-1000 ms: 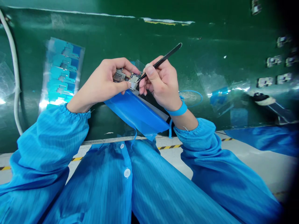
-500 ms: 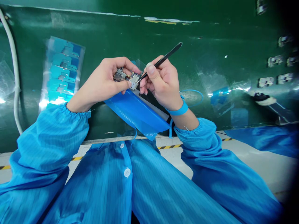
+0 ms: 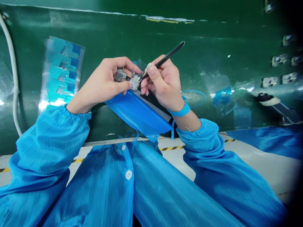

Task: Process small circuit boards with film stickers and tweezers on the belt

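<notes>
1 circuit board [image 3: 127, 78] shifted left, in left hand [image 3: 101, 83], 1 tweezers [image 3: 164, 60], right hand [image 3: 163, 85]

The small circuit board [image 3: 125, 77] carries bright metal shields, and the tweezers [image 3: 167, 58] have a smooth black finish. The blue pad [image 3: 137, 115] looks shiny with a fine woven texture, the green bench mat [image 3: 213, 37] is glossy, and the blue smock [image 3: 101, 189] is thin striped cloth.
</notes>
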Tool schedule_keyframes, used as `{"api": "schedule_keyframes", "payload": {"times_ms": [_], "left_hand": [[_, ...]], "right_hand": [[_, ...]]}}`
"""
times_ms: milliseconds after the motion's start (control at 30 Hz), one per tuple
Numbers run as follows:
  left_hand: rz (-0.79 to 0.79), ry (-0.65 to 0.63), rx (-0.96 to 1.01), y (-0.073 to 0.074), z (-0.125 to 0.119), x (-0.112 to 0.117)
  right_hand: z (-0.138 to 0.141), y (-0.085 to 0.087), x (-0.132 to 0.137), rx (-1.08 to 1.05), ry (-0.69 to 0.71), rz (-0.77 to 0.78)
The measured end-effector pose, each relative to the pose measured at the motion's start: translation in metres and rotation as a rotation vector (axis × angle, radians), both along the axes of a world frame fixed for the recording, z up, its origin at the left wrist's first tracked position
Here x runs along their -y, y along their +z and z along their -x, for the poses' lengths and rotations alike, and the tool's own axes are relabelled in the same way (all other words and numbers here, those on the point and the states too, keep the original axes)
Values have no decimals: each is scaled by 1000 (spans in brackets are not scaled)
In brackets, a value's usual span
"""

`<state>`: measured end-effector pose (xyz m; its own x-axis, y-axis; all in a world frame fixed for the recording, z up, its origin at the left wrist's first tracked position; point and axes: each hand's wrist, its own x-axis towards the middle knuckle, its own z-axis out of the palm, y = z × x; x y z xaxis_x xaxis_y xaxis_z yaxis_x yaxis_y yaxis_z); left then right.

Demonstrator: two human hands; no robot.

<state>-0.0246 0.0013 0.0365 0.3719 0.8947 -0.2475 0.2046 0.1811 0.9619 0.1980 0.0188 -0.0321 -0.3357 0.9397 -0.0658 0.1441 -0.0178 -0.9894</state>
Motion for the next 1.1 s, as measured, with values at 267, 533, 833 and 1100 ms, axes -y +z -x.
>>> {"api": "schedule_keyframes", "payload": {"times_ms": [267,533,833,1100], "left_hand": [[-6,-16,-12,2,1,1],[-44,6,37,-1,-1,2],[-85,58,68,-6,0,0],[-95,120,125,-10,2,-3]], "right_hand": [[2,5,1,-46,9,-32],[7,13,3,-162,-19,-41],[7,13,0,-288,-116,-102],[1,11,-4,-287,-208,-196]]}}
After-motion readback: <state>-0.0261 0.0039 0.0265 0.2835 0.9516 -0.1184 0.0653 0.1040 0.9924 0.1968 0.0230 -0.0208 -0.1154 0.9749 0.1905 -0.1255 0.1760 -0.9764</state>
